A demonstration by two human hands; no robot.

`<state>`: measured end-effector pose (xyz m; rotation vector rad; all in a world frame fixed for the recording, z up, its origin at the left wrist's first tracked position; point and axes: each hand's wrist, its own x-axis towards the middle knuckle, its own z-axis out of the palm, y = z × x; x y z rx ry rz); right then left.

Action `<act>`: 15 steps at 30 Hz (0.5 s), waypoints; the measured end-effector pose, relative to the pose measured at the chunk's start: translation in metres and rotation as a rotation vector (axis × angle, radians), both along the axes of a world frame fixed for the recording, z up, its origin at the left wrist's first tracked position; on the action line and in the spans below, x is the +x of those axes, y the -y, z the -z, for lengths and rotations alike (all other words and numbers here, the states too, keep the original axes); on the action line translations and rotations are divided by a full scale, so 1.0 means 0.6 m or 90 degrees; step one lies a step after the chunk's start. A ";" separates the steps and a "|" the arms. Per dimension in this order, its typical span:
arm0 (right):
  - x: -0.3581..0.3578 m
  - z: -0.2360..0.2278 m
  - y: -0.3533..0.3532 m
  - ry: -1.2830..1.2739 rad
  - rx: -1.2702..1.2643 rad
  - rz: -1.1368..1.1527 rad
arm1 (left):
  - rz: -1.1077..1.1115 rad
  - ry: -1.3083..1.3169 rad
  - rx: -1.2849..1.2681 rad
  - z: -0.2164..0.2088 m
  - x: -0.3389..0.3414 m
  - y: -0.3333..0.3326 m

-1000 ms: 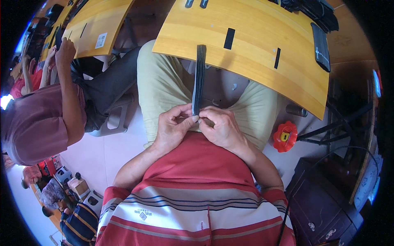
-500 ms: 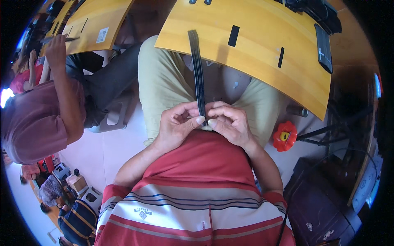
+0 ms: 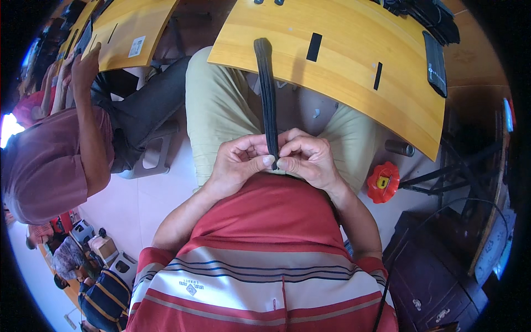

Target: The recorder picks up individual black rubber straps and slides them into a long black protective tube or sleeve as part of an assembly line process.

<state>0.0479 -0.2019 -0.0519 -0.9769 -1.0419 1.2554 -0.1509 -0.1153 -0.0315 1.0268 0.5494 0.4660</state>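
Note:
A long, narrow black ribbed strip (image 3: 266,94), fabric-like, runs upward from my fingers. Its far end lies over the near edge of the yellow wooden table (image 3: 354,44). My left hand (image 3: 239,160) pinches the strip's lower end between thumb and fingers. On the opposite side of that same end, my right hand (image 3: 311,159) has thumb and forefinger closed on it. Both thumbtips almost meet there, just above my lap and in front of my red shirt. What exactly the strip is, I cannot make out.
A dark flat packet (image 3: 435,65) and a black bundle (image 3: 423,19) lie on the table's right side. Beside my right knee are a red scalloped dish (image 3: 383,182) holding a yellow item and a dark cylinder (image 3: 399,148). To my left a person (image 3: 55,155) sits at another table.
The strip has turned slightly, showing a broader, rounder far end. My fingers have shifted a little at its lower end. The neighbour's raised hand has changed position.

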 end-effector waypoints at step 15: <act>0.006 -0.035 -0.009 0.210 0.061 0.030 | 0.005 -0.010 -0.043 0.003 -0.003 -0.007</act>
